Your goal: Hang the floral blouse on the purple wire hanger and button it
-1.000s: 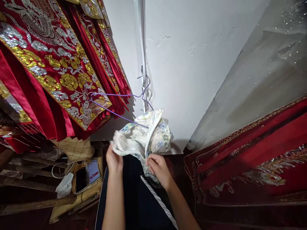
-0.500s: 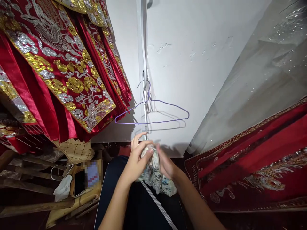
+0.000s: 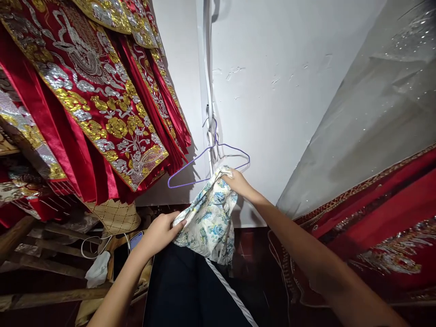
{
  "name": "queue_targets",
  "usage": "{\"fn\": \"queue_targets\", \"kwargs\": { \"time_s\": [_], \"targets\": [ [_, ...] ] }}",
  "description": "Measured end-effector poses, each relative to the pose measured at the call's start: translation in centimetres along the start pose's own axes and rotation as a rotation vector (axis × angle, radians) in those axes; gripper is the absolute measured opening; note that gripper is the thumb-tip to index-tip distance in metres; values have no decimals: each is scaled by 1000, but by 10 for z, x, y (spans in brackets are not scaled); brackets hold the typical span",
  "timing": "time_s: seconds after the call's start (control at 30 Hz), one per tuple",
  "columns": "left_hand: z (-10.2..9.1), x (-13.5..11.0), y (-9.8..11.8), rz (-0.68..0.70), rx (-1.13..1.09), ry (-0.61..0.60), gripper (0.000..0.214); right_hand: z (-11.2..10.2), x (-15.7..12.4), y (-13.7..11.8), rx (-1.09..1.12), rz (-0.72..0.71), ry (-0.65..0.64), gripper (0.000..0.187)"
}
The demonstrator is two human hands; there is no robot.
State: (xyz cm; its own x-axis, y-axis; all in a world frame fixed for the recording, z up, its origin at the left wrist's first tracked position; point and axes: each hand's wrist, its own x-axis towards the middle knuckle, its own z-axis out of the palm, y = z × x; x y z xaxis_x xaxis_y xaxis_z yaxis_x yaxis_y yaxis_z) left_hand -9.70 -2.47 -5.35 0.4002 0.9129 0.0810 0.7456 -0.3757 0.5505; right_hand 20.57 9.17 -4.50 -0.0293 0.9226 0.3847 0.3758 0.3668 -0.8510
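Note:
A small cream garment with a blue and green flower print (image 3: 208, 218) hangs stretched between my two hands. My left hand (image 3: 161, 230) pinches its lower left corner. My right hand (image 3: 237, 181) grips its upper edge and holds it up close to a thin purple wire hanger (image 3: 190, 161). The hanger hangs by its hook from a fixing on the white wall (image 3: 272, 91), and its right end lies just above my right fingers. Whether the cloth touches the hanger I cannot tell.
Red robes with gold and silver embroidery (image 3: 95, 100) hang at the left. More red embroidered cloth under clear plastic (image 3: 374, 218) fills the right. A phone (image 3: 135, 239), a white cable and crumpled tissue (image 3: 98, 269) lie on wooden boards at the lower left. Dark trousers with a white stripe (image 3: 190, 290) are below.
The garment was bunched between both hands low down; now it is spread out, my right hand has risen to the hanger and my left has moved left and down. The hanger has swung.

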Motion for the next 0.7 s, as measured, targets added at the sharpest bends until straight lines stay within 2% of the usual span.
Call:
{"fn": "queue_targets", "kwargs": {
  "time_s": [0.1,0.23,0.33,0.43,0.57,0.63,0.7],
  "targets": [
    [-10,0,-7,-61,206,-34,36,0,-4,17,-37,57,-48,17],
    [-15,9,-21,-160,394,-110,35,-19,-27,19,-73,84,-23,13],
    [-30,26,-24,-87,389,20,25,-36,-41,10,-102,36,-26,13],
    [-50,48,-12,76,266,167,25,-45,-47,-3,-115,0,-21,16],
    [-58,83,14,257,62,307,27,-35,-57,-18,-3,30,-31,13],
    [-54,99,25,288,-37,384,17,-26,-65,-24,32,45,-41,11],
    [-51,111,32,291,-129,439,26,-22,-72,-29,2,47,-31,11]
  ]
}}
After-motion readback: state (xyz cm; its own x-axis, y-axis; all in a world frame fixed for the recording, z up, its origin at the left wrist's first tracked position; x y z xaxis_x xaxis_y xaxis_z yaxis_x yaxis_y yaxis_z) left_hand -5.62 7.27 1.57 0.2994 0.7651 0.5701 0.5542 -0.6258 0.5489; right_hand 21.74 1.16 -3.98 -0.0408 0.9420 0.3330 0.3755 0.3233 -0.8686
